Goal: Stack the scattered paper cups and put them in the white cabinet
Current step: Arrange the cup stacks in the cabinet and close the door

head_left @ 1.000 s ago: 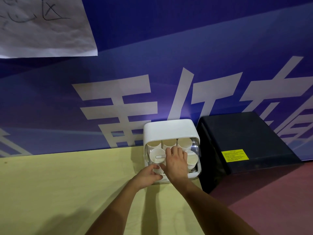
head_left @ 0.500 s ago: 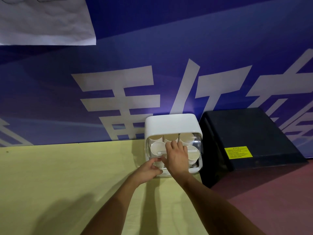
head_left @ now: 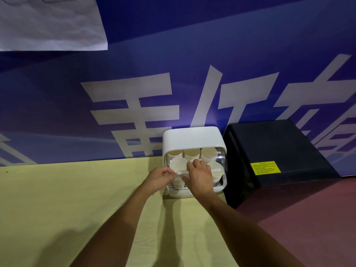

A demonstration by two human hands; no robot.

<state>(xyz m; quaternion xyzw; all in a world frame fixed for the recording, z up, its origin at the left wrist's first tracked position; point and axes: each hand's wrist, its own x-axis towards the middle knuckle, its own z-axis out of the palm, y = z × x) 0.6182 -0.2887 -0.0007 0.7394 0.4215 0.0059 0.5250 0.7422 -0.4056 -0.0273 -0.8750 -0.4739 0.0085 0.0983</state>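
Since half a second ago the left hand (head_left: 159, 178) has risen from the cabinet's (head_left: 192, 138) lower edge to its mid-height. The right hand's (head_left: 201, 177) fingers, stretched flat then, are now curled. Both hands meet on the white handle (head_left: 182, 172) of the clear door (head_left: 221, 157): the left pinches its left end, the right grips it thumb under, fingers over. The stacked cups (head_left: 209, 154) lie in the cabinet just behind the hands. The cabinet stands on the table (head_left: 77, 199) beside a black box (head_left: 279, 151).
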